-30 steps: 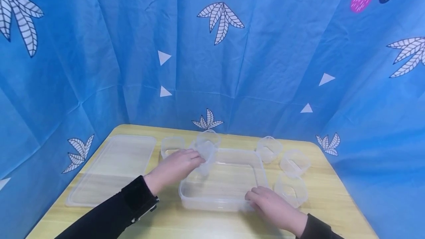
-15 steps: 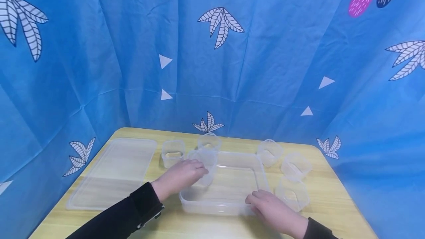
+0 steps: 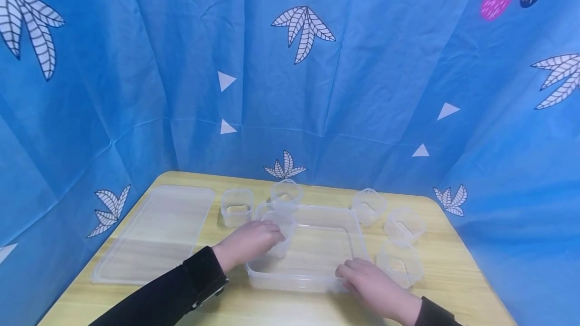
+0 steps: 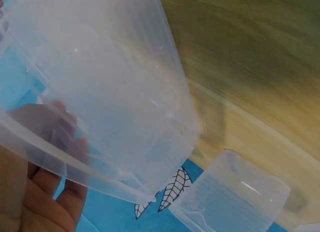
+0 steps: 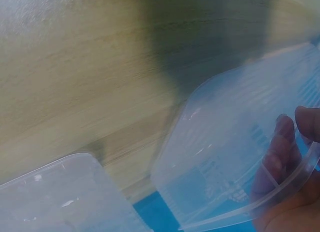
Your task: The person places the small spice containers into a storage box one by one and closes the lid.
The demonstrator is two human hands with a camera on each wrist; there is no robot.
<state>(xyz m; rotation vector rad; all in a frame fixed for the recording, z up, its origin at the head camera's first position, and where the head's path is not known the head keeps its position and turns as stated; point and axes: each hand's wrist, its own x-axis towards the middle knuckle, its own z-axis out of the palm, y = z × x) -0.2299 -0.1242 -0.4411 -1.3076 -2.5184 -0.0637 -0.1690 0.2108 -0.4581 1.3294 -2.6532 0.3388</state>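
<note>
A large clear rectangular plastic box (image 3: 299, 282), lidless, stands at the middle of the table in the head view. My left hand (image 3: 249, 243) reaches over its left side and holds a small clear plastic container (image 3: 284, 225) inside the rear left corner. At the front right corner my right hand (image 3: 373, 286) grips the box rim. The left wrist view has the left hand (image 4: 47, 187) partly behind the box wall (image 4: 120, 72), so its contact with the small container is hidden. Through the clear wall, right-hand fingers (image 5: 282, 142) show inside the rim.
Left of the box lies a flat clear lid (image 3: 158, 235). Small clear containers stand behind-left (image 3: 237, 209) and at the back (image 3: 286, 195). Others stand on the right: a rear container (image 3: 368, 208), a middle container (image 3: 405, 225) and a front container (image 3: 400, 265). A blue curtain (image 3: 308, 89) surrounds the table.
My left hand has moved slightly down with the small container, which now sits lower and more upright in the large box. The right hand stays on the rim.
</note>
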